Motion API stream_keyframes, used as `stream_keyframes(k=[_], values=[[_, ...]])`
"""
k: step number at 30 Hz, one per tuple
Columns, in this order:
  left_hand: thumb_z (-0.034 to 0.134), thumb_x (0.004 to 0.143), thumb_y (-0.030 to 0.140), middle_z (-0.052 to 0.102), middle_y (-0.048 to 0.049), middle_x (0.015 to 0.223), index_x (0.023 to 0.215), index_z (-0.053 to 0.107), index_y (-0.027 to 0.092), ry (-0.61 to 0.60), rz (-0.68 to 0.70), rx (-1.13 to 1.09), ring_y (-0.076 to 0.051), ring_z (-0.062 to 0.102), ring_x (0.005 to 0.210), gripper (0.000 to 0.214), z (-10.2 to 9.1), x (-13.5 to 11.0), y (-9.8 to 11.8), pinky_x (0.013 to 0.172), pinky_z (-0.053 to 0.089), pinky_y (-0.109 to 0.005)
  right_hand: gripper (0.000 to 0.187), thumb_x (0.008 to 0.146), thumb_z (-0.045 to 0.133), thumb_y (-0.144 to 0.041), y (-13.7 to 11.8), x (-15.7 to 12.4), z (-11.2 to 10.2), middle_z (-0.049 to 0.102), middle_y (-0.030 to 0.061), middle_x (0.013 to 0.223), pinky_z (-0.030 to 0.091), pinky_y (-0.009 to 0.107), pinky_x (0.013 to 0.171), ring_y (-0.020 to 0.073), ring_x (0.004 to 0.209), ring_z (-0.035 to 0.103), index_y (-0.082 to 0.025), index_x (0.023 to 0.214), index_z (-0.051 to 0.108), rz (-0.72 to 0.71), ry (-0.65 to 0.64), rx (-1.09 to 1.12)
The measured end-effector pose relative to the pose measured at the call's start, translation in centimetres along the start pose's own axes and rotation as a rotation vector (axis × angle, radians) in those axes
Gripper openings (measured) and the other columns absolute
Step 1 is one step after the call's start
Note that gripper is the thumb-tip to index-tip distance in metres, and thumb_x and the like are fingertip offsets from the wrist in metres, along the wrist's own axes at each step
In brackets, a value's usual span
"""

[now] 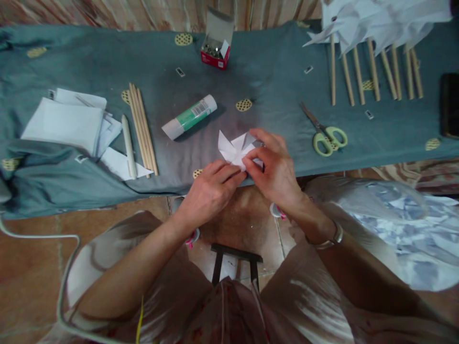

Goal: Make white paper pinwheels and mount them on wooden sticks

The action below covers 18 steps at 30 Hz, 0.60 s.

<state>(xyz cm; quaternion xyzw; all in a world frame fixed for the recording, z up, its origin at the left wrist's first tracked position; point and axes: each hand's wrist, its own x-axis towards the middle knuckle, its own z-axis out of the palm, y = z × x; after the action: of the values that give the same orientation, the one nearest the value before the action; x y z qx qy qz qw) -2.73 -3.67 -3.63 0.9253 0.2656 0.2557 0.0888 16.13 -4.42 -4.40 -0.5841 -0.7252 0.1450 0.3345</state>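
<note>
A white paper pinwheel (235, 149) lies at the near edge of the cloth-covered table, its blades folded toward the middle. My right hand (274, 165) pinches it from the right, thumb and fingers closed on the paper near its centre. From the lower left, my left hand (215, 188) presses its bent fingers together on the near edge of the same pinwheel. The fingers hide part of the paper. Just beyond and to the left lies a glue stick (190, 117) with a green label. Scissors (328, 136) with pale green handles rest to the right.
A red box (216, 50) of small metal pieces stands open at the back. At left are wooden sticks (141, 129), a white pen-like tool (128, 145) and stacked paper (66, 124). Finished pinwheels (376, 24) on sticks lie back right. A dark phone-like object (450, 105) sits far right.
</note>
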Motion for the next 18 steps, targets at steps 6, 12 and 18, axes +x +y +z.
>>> stream_keyframes(k=[6,12,18], values=[[0.053,0.095,0.013,0.07,-0.0124,0.104,0.111,0.064,0.008,0.008,-0.005,-0.029,-0.022,0.059,0.096,0.02,0.1,0.02,-0.03,0.082,0.056,-0.037,0.011,0.087,0.056,-0.018,-0.09,0.11,0.22,0.058,0.001,0.135,0.041,0.053,0.109,0.0279,0.127,0.051,-0.026,0.083,0.064,-0.008,0.0,0.004],[0.053,0.095,0.013,0.069,-0.0114,0.101,0.111,0.065,0.009,0.002,-0.028,-0.051,-0.021,0.06,0.093,0.02,0.24,-0.02,-0.06,0.081,0.056,-0.036,0.013,0.088,0.057,-0.022,-0.49,0.26,0.14,0.059,0.0034,0.135,0.044,0.053,0.108,0.0278,0.126,0.052,-0.026,0.076,0.06,-0.005,-0.004,-0.061],[0.053,0.095,0.012,0.068,-0.0105,0.101,0.111,0.065,0.011,-0.019,-0.052,-0.081,-0.021,0.06,0.094,0.02,0.21,0.02,-0.06,0.08,0.055,-0.036,0.011,0.091,0.055,-0.025,-0.77,0.17,-0.02,0.057,0.0027,0.137,0.04,0.056,0.111,0.0306,0.13,0.05,-0.027,0.085,0.064,0.023,-0.028,-0.047]])
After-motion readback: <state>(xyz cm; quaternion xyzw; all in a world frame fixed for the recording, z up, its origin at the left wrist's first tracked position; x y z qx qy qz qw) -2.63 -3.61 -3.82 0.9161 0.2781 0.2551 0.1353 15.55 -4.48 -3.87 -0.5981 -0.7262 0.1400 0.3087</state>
